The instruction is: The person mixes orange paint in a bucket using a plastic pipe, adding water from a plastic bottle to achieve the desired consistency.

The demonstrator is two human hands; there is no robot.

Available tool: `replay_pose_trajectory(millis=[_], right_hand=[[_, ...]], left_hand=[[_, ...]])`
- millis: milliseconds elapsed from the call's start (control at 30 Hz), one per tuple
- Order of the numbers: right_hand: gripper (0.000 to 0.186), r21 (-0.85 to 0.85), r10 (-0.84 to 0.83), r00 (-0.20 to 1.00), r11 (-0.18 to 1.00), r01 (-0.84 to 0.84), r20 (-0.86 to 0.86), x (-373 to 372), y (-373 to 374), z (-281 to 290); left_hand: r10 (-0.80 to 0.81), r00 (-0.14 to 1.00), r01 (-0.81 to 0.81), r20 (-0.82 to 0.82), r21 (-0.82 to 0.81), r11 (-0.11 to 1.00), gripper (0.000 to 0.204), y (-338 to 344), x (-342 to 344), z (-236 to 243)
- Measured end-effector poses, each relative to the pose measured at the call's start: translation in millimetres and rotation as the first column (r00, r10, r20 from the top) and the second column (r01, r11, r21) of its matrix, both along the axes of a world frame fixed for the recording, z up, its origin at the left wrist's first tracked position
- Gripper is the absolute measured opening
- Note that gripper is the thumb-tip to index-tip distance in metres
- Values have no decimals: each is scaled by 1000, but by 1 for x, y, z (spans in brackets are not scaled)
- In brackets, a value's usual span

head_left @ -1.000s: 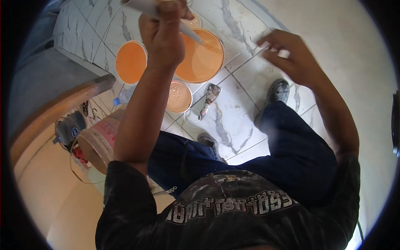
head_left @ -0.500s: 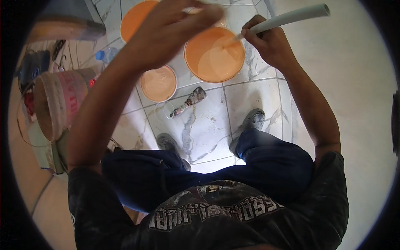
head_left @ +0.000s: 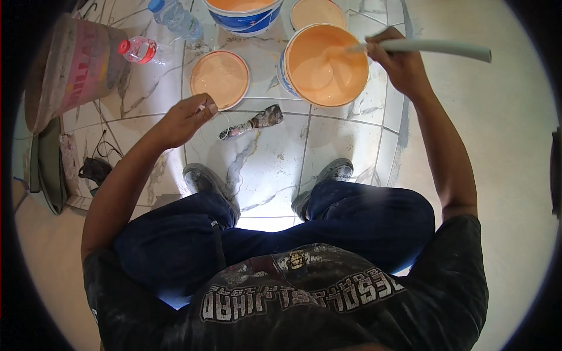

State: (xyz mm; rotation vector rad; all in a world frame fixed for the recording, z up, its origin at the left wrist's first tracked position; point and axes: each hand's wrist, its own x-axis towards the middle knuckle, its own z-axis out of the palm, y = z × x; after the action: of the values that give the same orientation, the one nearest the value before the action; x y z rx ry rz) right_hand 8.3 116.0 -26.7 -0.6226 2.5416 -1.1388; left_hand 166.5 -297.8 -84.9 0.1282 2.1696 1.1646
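My right hand [head_left: 401, 63] is closed around a grey plastic pipe [head_left: 448, 48]. The pipe's lower end dips into orange paint inside a bucket [head_left: 287, 73] on the tiled floor. My left hand [head_left: 190, 117], fingers pinched, has a thin white plastic ring [head_left: 228, 124] at its fingertips. The ring hangs down to the handle of a dirty putty knife [head_left: 257, 121] lying on the tiles. Just beyond my left fingertips lies a round lid [head_left: 219, 77] coated with orange paint.
A second blue-and-white bucket [head_left: 246, 22] of orange paint stands farther off, near another paint-coated lid [head_left: 319, 13]. Two plastic bottles, one red-capped [head_left: 143, 51] and one blue-capped [head_left: 175, 19], are at the left. A large dirty bucket [head_left: 82, 67] is at the far left.
My left hand has come down from above the paint buckets to the white ring, which lay by the putty knife, and pinches it. The right hand keeps the pipe in the paint.
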Motion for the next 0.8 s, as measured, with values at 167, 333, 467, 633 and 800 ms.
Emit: replay_pose_trajectory(millis=[167,333,467,633,800], right_hand=[[13,-109,130,991,985,-133,-38,10,-52,-12],[14,-28,185,982,983,-183,44,34,-11,-5],[16,104,-25,996,994,15,90,1,-8,-3],[15,-39,83,996,996,-84,-17,-7,-53,-7],[15,-57,177,983,982,-180,-44,12,-69,-6]], left_hand=[[-81,995,86,61,-87,993,34,-5,5,-23],[84,995,-83,57,-19,996,31,-8,-1,-34],[108,977,-114,183,23,993,32,-22,8,-56],[98,959,-109,267,24,994,31,-22,12,-62],[122,961,-146,248,80,986,31,-30,11,-72]])
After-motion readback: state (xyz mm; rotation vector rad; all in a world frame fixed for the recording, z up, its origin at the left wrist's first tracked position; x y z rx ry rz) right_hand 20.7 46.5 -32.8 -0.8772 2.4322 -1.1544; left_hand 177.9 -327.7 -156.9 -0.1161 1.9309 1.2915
